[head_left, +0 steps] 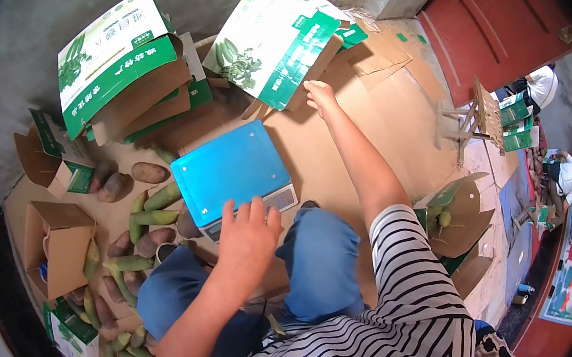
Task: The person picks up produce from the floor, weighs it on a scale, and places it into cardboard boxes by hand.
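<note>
Open brown cardboard box (70, 255): sits near 9 o'clock from the square blue-topped scale (227, 164); its upright flaps might catch a passing sleeve and tip it.
Stacked white-and-green printed cardboard cartons (122, 91): lean in a loose pile at 10 to 11 o'clock; an uneven stack like this could slide if nudged.
Reddish-brown oval tubers (149, 172): lie loose around 8 to 9 o'clock; being rounded, they may roll underfoot if kicked.
Long green radish-like vegetables (156, 218): lie among the tubers at 8 o'clock, close by the scale's side; one pushed under an edge could tilt the scale and spoil its reading.
Left hand (247, 237): spread and holding nothing, over the scale's near edge at 6 o'clock; whether it touches, I cannot tell. A careless press could add false weight.
Tilted white-and-green cardboard carton (263, 53): at 1 o'clock, its lower edge raised toward the person; if let go, it could drop or spill anything inside.
Right hand (319, 96): well apart from the left, at 2 o'clock, seemingly clamped on that carton's corner; a one-sided grip might let the carton twist or tear.
</note>
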A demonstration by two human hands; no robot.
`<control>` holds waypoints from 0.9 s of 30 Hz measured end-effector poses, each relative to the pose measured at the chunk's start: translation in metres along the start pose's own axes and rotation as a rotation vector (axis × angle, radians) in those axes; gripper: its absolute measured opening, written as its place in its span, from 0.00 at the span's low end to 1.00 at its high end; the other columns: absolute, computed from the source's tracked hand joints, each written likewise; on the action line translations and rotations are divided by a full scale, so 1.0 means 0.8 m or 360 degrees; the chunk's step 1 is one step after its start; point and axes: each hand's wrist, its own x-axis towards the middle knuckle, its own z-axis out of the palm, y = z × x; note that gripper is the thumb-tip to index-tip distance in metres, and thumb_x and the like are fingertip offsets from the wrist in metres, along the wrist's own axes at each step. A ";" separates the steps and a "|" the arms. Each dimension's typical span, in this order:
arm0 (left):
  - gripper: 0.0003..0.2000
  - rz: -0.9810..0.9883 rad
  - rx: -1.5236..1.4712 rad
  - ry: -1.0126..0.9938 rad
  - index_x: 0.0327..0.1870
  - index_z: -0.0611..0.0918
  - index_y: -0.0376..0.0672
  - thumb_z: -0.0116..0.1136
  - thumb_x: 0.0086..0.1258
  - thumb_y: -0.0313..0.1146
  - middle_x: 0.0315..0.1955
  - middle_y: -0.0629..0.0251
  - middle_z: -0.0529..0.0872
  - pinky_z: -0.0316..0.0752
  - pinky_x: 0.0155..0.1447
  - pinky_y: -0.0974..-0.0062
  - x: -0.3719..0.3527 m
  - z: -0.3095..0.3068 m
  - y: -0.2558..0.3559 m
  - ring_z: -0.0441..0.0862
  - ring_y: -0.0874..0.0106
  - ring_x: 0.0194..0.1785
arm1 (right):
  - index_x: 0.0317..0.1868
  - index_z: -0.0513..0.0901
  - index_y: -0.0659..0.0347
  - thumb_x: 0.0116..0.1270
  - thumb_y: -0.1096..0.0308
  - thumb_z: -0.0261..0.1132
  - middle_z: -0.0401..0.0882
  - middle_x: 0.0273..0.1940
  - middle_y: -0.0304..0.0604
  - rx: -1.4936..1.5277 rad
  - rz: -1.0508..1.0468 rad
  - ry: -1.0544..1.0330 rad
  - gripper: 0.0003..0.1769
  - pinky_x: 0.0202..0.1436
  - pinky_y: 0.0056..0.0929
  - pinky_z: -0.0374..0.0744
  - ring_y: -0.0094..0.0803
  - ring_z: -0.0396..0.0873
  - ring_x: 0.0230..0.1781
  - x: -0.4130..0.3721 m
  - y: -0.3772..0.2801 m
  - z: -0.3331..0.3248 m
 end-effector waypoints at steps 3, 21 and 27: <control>0.15 0.0073 -0.0001 0.0120 0.44 0.79 0.39 0.59 0.57 0.34 0.46 0.52 0.79 0.67 0.62 0.54 -0.004 -0.001 0.001 0.78 0.62 0.48 | 0.71 0.57 0.63 0.60 0.55 0.70 0.60 0.70 0.49 0.0035 0.0044 0.0268 0.45 0.69 0.47 0.59 0.42 0.57 0.71 0.023 0.009 0.016; 0.19 0.0105 0.0012 -0.0013 0.48 0.79 0.37 0.62 0.58 0.37 0.50 0.48 0.79 0.66 0.63 0.53 -0.008 -0.010 -0.006 0.78 0.58 0.54 | 0.38 0.82 0.66 0.63 0.59 0.64 0.83 0.29 0.42 -0.0757 -0.1192 0.0315 0.16 0.37 0.34 0.75 0.28 0.78 0.30 0.068 -0.150 0.054; 0.19 0.0140 -0.0031 0.0041 0.47 0.79 0.38 0.63 0.57 0.37 0.50 0.48 0.79 0.67 0.62 0.55 -0.012 -0.010 -0.001 0.78 0.58 0.52 | 0.39 0.81 0.67 0.67 0.59 0.60 0.82 0.30 0.41 -0.1022 -0.1158 -0.0024 0.16 0.36 0.28 0.76 0.23 0.78 0.30 -0.183 -0.197 -0.005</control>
